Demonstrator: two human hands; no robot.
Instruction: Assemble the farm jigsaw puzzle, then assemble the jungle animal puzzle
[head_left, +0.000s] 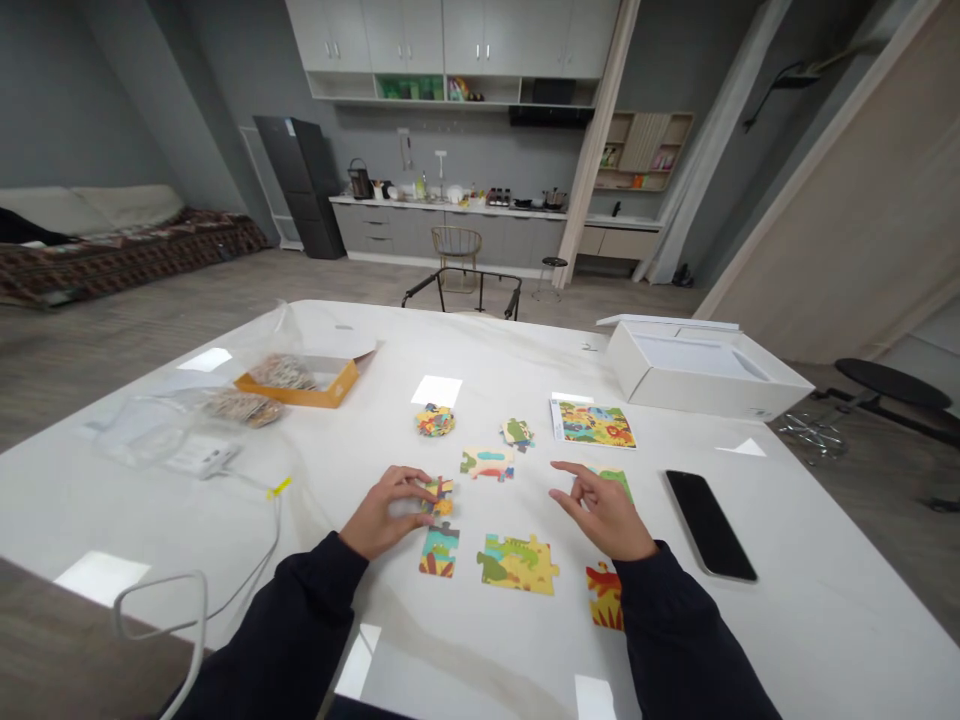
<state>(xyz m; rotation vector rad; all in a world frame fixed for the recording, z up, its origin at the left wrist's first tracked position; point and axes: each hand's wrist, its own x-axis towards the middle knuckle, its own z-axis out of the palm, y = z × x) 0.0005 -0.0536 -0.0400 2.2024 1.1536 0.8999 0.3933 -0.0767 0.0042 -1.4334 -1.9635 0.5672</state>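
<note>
Jigsaw puzzle pieces lie on the white table in front of me. My left hand grips a colourful puzzle piece between thumb and fingers, just above a blue-and-red piece. To the right of that, joined pieces show a green crocodile. My right hand hovers with thumb and index finger apart, holding nothing. A green piece is partly hidden behind it, and red-and-yellow pieces lie beside my right sleeve. Further back are joined pink-and-blue pieces and two small piles of pieces.
A picture card lies behind my right hand, with a phone to its right. An open white box stands at the back right. On the left are an orange box, bagged pieces, a white power strip and a cable.
</note>
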